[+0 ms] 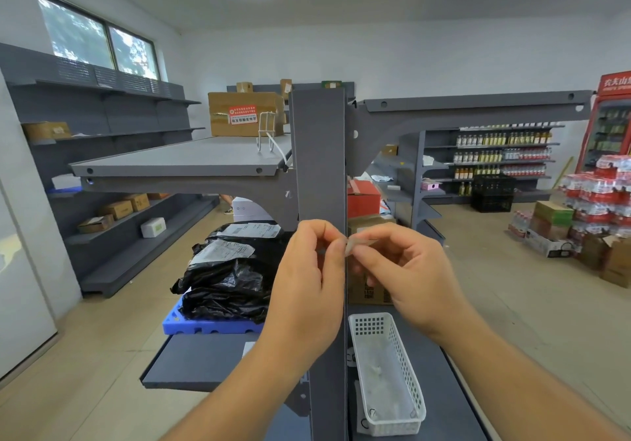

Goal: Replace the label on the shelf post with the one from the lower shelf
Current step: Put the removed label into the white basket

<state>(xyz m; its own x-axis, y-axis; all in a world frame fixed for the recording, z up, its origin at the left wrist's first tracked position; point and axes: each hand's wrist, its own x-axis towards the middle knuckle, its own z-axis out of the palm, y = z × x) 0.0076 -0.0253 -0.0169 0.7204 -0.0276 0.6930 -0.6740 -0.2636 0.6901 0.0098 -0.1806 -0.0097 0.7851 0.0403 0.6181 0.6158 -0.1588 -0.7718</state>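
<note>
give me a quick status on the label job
Both hands pinching small label at shelf post edge. Post face bare. Nothing blocking.

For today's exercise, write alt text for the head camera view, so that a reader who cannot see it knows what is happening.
Two bare hands, left hand and right hand, pinch a small pale label against the edge of a grey shelf post in a storeroom. A white plastic basket lies on the lower shelf below.

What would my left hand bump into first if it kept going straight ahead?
Probably the shelf post: the left hand sits right before it, fingertips pinching a small label at its edge. Depth is unclear.
</note>
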